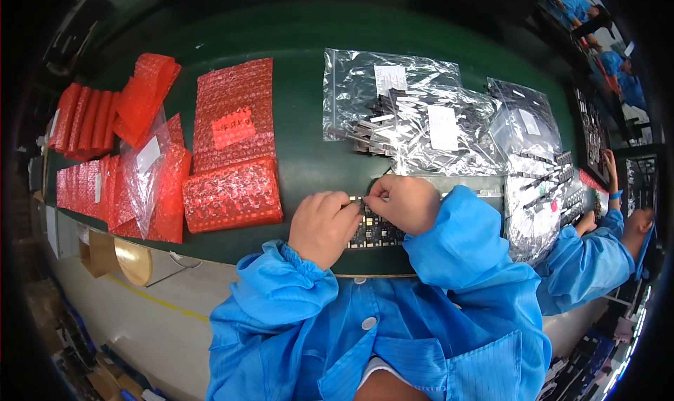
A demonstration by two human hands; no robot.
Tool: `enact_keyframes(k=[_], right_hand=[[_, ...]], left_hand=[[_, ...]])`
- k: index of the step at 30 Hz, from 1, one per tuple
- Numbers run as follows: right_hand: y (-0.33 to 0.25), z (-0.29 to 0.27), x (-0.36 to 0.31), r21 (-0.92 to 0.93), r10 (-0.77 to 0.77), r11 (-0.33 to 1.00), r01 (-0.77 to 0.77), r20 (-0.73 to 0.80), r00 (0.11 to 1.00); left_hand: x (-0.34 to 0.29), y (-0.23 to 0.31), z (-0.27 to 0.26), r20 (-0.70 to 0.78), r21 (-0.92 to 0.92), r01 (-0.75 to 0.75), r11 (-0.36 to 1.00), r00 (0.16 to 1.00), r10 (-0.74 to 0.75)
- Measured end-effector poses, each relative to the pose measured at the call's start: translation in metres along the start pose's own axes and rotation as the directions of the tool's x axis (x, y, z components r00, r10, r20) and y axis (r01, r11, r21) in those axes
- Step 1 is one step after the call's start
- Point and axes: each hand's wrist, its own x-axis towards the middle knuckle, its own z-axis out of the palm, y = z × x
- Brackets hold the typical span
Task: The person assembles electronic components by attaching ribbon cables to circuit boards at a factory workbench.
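A dark circuit board panel [375, 234] with many small pale components lies flat on the green table near its front edge. My left hand [323, 227] is over the panel's left end, its fingers bent and closed on that edge. Above the panel's far side, my right hand [408, 203] makes a pinch with thumb and forefinger. Whatever is between those fingertips is too small to make out. The right hand and sleeve hide part of the panel.
Behind lie clear bags [449, 145] of dark strips, with another clear bag [537, 197] to the right. Red bubble-wrap pouches [235, 120] and a folded red bundle [232, 194] occupy the left. A co-worker in blue [597, 260] sits close on the right.
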Motion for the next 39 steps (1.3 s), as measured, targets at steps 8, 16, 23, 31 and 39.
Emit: enact_keyframes(k=[8, 16, 23, 31, 39], right_hand=[[0.0008, 0.0032, -0.0021, 0.044, 0.028, 0.999, -0.027, -0.031, 0.999], [-0.0017, 0.0058, -0.0023, 0.017, 0.053, 0.998, -0.052, -0.063, 0.997], [-0.0013, 0.0092, -0.0031, -0.005, 0.045, 0.999, -0.046, -0.108, 0.993], [-0.0015, 0.0079, -0.0020, 0.012, 0.049, 0.999, -0.048, -0.087, 0.995], [-0.0031, 0.0012, -0.0010, -0.001, 0.061, 0.998, -0.061, -0.005, 0.998]], left_hand=[[-0.0010, -0.0010, 0.0001, -0.003, 0.015, -0.008, 1.000, 1.000, 0.008], [-0.0019, -0.0013, 0.0007, -0.009, 0.013, -0.003, 1.000, 1.000, 0.004], [-0.0017, -0.0009, 0.0002, -0.009, 0.022, -0.013, 1.000, 1.000, 0.013], [-0.0005, 0.0010, -0.0008, -0.002, 0.038, -0.020, 0.999, 1.000, 0.020], [0.0006, 0.0026, -0.0009, 0.015, 0.069, -0.016, 0.998, 1.000, 0.015]])
